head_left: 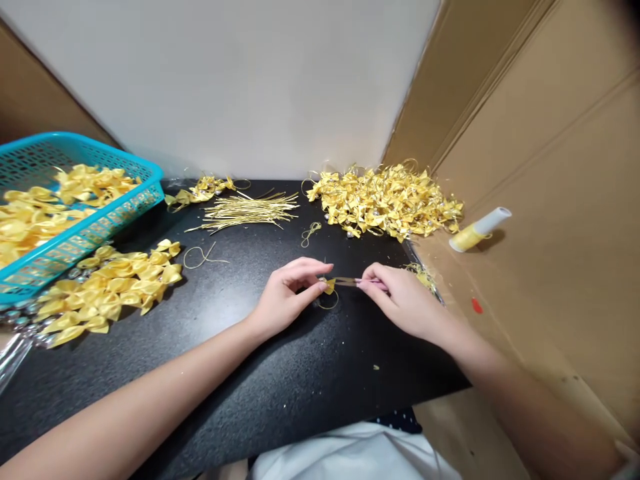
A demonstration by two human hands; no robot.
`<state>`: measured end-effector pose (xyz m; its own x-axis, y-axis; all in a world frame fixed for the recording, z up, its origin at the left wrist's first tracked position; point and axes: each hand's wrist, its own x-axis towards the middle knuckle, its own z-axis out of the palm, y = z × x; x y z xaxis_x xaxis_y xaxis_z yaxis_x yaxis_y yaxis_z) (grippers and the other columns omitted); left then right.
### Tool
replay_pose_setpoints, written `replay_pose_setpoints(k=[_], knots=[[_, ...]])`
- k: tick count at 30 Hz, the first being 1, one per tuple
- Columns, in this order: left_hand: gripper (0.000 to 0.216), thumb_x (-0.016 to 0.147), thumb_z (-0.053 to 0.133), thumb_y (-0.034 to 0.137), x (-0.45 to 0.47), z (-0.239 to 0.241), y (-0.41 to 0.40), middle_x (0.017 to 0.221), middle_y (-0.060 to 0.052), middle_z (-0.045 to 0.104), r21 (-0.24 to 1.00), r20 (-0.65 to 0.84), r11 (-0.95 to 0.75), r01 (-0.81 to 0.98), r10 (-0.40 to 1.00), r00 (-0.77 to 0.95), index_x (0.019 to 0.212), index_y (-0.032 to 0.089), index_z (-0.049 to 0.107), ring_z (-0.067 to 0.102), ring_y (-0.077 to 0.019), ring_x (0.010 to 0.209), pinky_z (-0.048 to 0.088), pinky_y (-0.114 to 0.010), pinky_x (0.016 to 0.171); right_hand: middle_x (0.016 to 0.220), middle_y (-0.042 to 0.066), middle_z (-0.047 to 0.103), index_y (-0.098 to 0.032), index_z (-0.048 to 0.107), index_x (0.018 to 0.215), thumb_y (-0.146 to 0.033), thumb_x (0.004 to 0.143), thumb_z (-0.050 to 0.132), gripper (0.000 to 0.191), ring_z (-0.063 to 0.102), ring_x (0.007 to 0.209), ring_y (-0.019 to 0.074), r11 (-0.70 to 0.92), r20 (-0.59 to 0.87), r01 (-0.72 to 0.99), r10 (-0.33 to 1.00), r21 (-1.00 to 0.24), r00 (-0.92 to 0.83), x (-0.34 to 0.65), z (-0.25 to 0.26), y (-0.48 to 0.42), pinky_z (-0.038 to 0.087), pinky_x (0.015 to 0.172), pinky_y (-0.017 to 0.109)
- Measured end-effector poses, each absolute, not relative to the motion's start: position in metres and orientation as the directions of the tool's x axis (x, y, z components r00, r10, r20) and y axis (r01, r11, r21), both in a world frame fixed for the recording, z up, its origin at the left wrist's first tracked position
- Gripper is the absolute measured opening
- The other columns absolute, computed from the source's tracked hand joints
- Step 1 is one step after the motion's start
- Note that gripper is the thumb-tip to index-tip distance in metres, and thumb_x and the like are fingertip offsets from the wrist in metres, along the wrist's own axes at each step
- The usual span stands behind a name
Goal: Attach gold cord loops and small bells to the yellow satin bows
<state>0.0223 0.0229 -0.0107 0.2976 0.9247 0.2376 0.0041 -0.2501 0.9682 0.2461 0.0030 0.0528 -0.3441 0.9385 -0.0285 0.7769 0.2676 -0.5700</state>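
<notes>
Pinched a small yellow bow (329,287) between the fingers (310,269) of the left hand (284,293) at the centre of the frame; pinched a pink-handled tool (371,283) in the fingers of the right hand (405,301) just beside, pointing at the bow. Worked over a black worktop (240,373), with gold ties (250,211) at upper centre, a heap of yellow bows (385,200) at upper right and a blue basket (153,171) at upper left
</notes>
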Motion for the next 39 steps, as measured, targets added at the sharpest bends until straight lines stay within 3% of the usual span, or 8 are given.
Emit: replay_pose_setpoints(k=[6,17,32,39], knots=[[0.028,0.081,0.069,0.017,0.019,-0.010,0.024,0.105,-0.007,0.068,0.952,0.261,-0.300,0.064,0.902,0.343,0.107,0.022,0.075,0.065,-0.0117,0.082,0.053,-0.021,0.068,0.076,0.001,0.063,-0.019,0.058,0.082,-0.034,0.095,0.049,0.022,0.055,0.065,0.0128,0.283,-0.052,0.759,0.922,-0.586,-0.383,0.243,0.043,0.010,0.036,0.062,0.025],[0.031,0.081,0.068,0.015,0.018,-0.008,0.022,0.106,-0.008,0.069,0.929,0.261,-0.336,0.156,0.892,0.368,0.110,0.022,0.074,0.063,-0.0099,0.075,0.046,-0.015,0.054,0.070,-0.002,0.059,-0.019,0.055,0.079,-0.033,0.096,0.049,0.023,0.050,0.061,0.0111,0.297,-0.054,0.741,0.911,-0.602,-0.409,0.231,0.038,0.010,0.032,0.060,0.024],[0.030,0.081,0.069,0.021,0.019,-0.005,0.021,0.105,-0.009,0.070,0.923,0.260,-0.339,0.181,0.898,0.355,0.110,0.023,0.074,0.062,-0.0119,0.073,0.043,-0.017,0.049,0.071,0.000,0.062,-0.019,0.057,0.079,-0.031,0.096,0.047,0.023,0.054,0.063,0.0130,0.279,-0.048,0.754,0.924,-0.595,-0.380,0.231,0.039,0.005,0.034,0.060,0.025],[0.030,0.080,0.070,0.022,0.020,-0.006,0.022,0.107,-0.008,0.069,0.940,0.226,-0.298,0.164,0.907,0.355,0.110,0.023,0.074,0.062,-0.0111,0.074,0.044,-0.017,0.052,0.083,0.005,0.069,-0.020,0.059,0.091,-0.043,0.095,0.043,0.028,0.062,0.072,0.0181,0.057,0.030,0.826,0.998,-0.561,-0.048,0.303,0.048,-0.014,0.044,0.064,0.028]])
